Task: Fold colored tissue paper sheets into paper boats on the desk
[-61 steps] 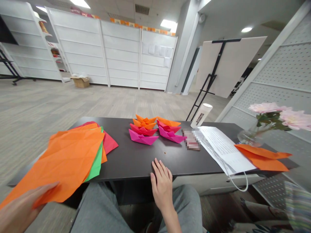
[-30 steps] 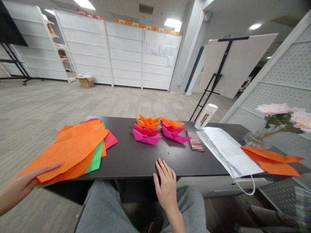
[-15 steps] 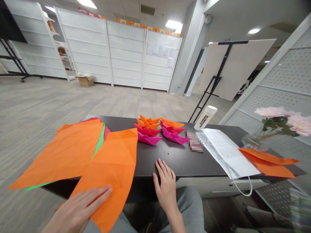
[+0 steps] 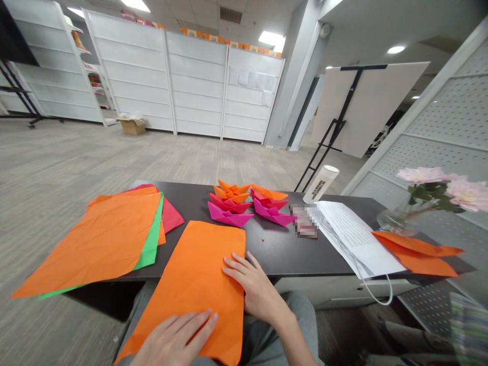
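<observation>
An orange sheet of paper (image 4: 200,274) lies in front of me, its far part on the dark table and its near part over my lap. My left hand (image 4: 177,338) rests on the near part of it, fingers stretched out flat. Over its right edge lies my right hand (image 4: 253,284), open with fingers spread. Further left is a stack of coloured paper (image 4: 99,234), orange on top with green and red edges showing. Two short rows of folded paper boats (image 4: 231,217), orange, red and magenta, stand beyond the sheet.
On the table's (image 4: 282,254) right are a white bottle (image 4: 321,184), a blurred-out item (image 4: 304,221), a printed page (image 4: 354,234) with a white cable on it, folded orange paper (image 4: 419,251) and a vase of pink flowers (image 4: 430,190). A perforated partition (image 4: 450,122) borders that side.
The orange sheet has moved right, off the paper stack, and now lies flatter before me. My left hand went right with it. My right hand moved from the bare table onto the sheet.
</observation>
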A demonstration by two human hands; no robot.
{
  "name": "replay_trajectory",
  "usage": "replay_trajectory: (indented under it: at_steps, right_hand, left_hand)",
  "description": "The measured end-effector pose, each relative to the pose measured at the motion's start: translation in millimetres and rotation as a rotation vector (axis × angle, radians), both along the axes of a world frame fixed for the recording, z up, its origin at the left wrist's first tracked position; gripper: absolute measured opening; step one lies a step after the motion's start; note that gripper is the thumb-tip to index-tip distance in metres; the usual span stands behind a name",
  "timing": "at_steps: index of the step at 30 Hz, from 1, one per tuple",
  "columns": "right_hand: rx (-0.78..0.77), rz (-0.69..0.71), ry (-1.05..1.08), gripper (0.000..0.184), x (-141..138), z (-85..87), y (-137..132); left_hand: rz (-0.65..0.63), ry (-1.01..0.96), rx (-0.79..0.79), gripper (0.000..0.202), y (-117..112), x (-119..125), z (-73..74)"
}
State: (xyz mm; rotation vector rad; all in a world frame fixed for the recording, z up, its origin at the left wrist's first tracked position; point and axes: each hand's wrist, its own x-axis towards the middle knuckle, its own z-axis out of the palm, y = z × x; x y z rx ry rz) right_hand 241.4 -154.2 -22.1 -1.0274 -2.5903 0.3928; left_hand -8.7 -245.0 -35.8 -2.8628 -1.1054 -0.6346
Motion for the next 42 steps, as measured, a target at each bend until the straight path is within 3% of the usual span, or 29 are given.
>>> replay_trajectory:
  at_steps: [3, 6, 9, 12, 16, 19, 25, 29, 32, 36, 42]
  right_hand:
    - [-0.040, -0.024, 0.021, 0.061, 5.9, -0.4, 5.4]
    - [-0.050, -0.031, 0.048, 0.054, 16.3, -5.2, 10.0]
    - [0.011, -0.030, 0.091, 0.050, 23.9, -9.4, 13.1]
    - [0.008, -0.027, 0.095, 0.046, 25.9, -10.0, 14.2]
    - [-0.104, -0.065, 0.024, 0.042, 24.6, -7.4, 13.9]
    - [-0.105, -0.073, 0.015, 0.041, 24.3, -7.7, 13.8]
    - [-0.050, -0.024, 0.064, 0.044, 25.9, -13.8, 13.4]
    - [-0.073, -0.005, 0.110, 0.052, 29.6, -13.5, 13.5]
    - [-0.151, 0.028, 0.189, 0.048, 32.4, -11.2, 14.1]
    - [-0.231, -0.004, 0.339, 0.020, 31.6, -14.4, 13.8]
    - [-0.196, -0.246, 0.503, 0.036, 19.3, -28.0, 14.9]
  left_hand:
    - [-0.099, -0.036, -0.092, 0.074, 6.2, -7.0, -1.0]
    - [-0.166, -0.062, -0.160, 0.074, 18.0, -35.7, 6.7]
    - [0.016, -0.083, -0.217, 0.070, 40.6, -67.5, 14.0]
    - [0.068, 0.007, -0.222, 0.089, 68.7, -82.8, 6.5]
    - [0.094, 0.068, -0.189, 0.091, 91.0, -79.5, -19.4]
    - [0.065, 0.007, -0.159, 0.075, 92.5, -74.9, -28.8]
    - [-0.015, -0.141, -0.259, 0.035, 98.5, -78.6, -12.3]
    - [-0.032, -0.255, -0.404, 0.025, 110.8, -82.2, -12.4]
    - [0.025, -0.339, -0.454, 0.031, 114.8, -82.9, -22.1]
    - [0.177, -0.370, -0.410, 0.027, 111.7, -77.2, -28.5]
    - [0.354, -0.428, -0.370, 0.031, 110.2, -63.1, -21.3]
